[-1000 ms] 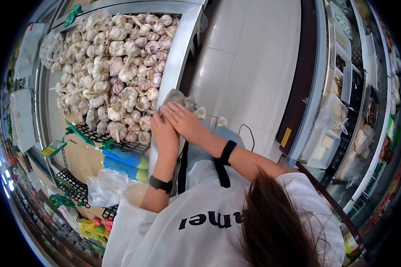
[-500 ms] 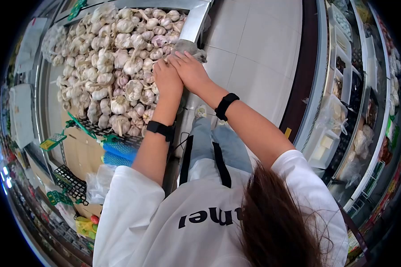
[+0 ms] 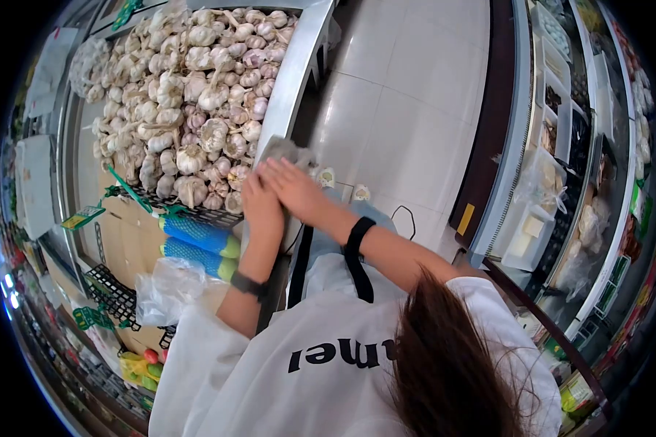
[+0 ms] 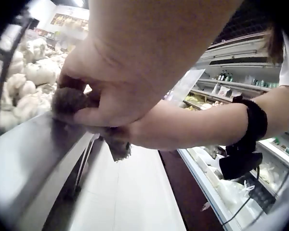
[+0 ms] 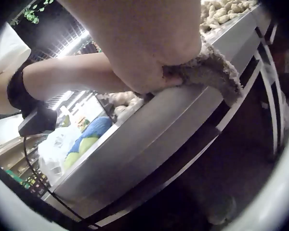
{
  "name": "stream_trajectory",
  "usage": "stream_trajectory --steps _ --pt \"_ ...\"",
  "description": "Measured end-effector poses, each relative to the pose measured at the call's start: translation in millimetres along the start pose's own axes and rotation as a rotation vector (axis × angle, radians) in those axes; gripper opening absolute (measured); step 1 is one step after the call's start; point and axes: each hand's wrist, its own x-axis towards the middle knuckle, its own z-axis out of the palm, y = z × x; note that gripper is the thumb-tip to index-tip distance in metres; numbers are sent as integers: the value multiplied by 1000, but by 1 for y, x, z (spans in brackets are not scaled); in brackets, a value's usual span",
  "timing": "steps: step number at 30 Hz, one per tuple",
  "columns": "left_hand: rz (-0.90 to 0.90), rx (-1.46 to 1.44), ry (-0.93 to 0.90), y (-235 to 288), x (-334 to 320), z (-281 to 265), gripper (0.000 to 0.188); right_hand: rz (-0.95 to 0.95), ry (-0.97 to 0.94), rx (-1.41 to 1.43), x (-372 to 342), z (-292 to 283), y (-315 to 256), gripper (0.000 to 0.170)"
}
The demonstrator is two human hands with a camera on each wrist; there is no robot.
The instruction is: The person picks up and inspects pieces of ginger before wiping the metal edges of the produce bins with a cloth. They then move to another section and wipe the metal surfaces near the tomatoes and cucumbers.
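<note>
A grey cloth lies bunched over the metal edge of a garlic stand, part of it hanging on the aisle side. My left hand grips its near part, thumb and fingers curled round it in the left wrist view, where the cloth looks dark. Close beside it, overlapping the left fingers, my right hand holds the cloth down on the edge. The right wrist view shows the cloth sticking out beyond that hand. Heaped garlic bulbs fill the stand to the left.
Blue netted packs and a clear plastic bag lie on the near part of the stand. Green price tags stick up at the left. Across the tiled aisle runs a display case with white trays.
Both hands slid forward along the metal edge with the cloth, then came back toward the body. The garlic has stayed in place.
</note>
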Motion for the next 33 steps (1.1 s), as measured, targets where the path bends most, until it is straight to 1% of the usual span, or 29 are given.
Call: stream_trajectory --steps 1,2,3,4,6,8,10,11,13,14,15,16,17,19,20,22,23,24,26,27,28,29,30,31,33 --pt "-4 -3 -20 -4 -14 -3 40 4 3 0 -8 3 -9 48" --pt "0 -2 -22 -8 -29 -7 40 -48 -19 -2 -16 6 -19 48" --pt "-17 -27 -79 -11 -45 -13 42 -97 -43 -1 -25 10 -27 48" --pt "-33 -52 -139 -14 -56 -18 43 -89 -43 4 -32 14 -35 48" --pt "-25 -101 -158 -17 -65 -24 46 -133 -75 25 -38 17 -42 48" --pt "-22 -147 -179 -15 -67 -27 50 -134 -66 27 -34 18 -33 46" --pt "-52 -114 -200 -7 -54 -29 49 -176 -70 88 -26 16 -24 42" --pt "-38 -131 -147 -6 -46 -24 48 -171 -54 66 -23 10 -17 40" --pt "24 -74 13 0 -25 -14 43 -162 -32 13 -11 0 -2 40" --pt "14 -100 18 3 -12 -11 42 -152 -12 -42 -4 -4 7 40" --pt "5 -126 22 7 3 -10 42 -118 -22 -27 4 -8 18 43" --pt "34 -147 91 9 20 -9 41 -81 -32 -12 13 -13 29 45" --pt "64 -170 159 10 35 -5 40 -86 -15 -48 22 -17 41 47" --pt "97 -218 73 3 64 0 39 -89 2 -88 39 -26 59 50" --pt "97 -219 72 -1 71 1 39 -67 -27 -80 45 -29 65 53" --pt "136 -207 -43 -8 80 -4 38 -45 -57 -69 45 -29 63 57" --pt "173 -224 5 -13 78 -1 37 -2 -57 -21 44 -27 58 57" --pt "171 -224 7 -13 73 -3 37 40 -56 27 42 -27 52 58" --pt "133 -86 -57 -13 50 -14 34 9 -48 43 30 -25 33 54" --pt "130 -84 -53 -10 33 -17 34 16 -109 58 21 -22 20 51" --pt "55 35 -121 -6 9 -15 34 23 -170 73 11 -20 5 47" --pt "-18 155 -187 -4 -17 -12 33 -53 -214 51 1 -14 -8 45" --pt "-64 144 -146 -5 -44 -7 35 -125 -255 29 -11 -4 -20 42" --pt "-24 50 -62 -5 -67 -12 37 -145 -233 42 -27 8 -33 42" --pt "-84 -33 -128 -4 -106 -24 40 -204 -209 56 -56 24 -54 42"
